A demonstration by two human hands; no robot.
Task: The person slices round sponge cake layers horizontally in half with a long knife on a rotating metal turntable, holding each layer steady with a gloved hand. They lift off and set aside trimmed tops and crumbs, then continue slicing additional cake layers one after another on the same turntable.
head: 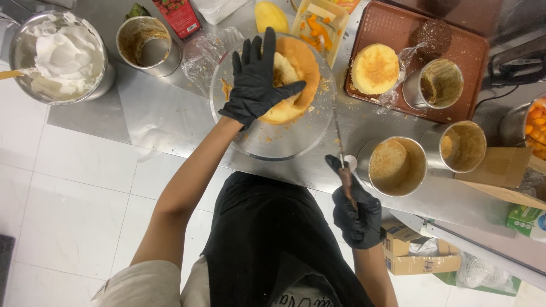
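Pressing flat on the sponge cake (296,74), the left hand (257,79) has its gloved fingers spread. Cake rests on a glass turntable (273,139) at the steel counter's (165,113) edge. Right of the turntable, the right hand (355,213) is closed around a knife (341,153), blade pointing away. Left of it stands a cream bowl (60,57); right, a tray (455,68) with another cake layer (374,68).

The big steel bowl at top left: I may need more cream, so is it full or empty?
Part full. The steel bowl holds a heap of white cream, with bare metal showing along its left side.
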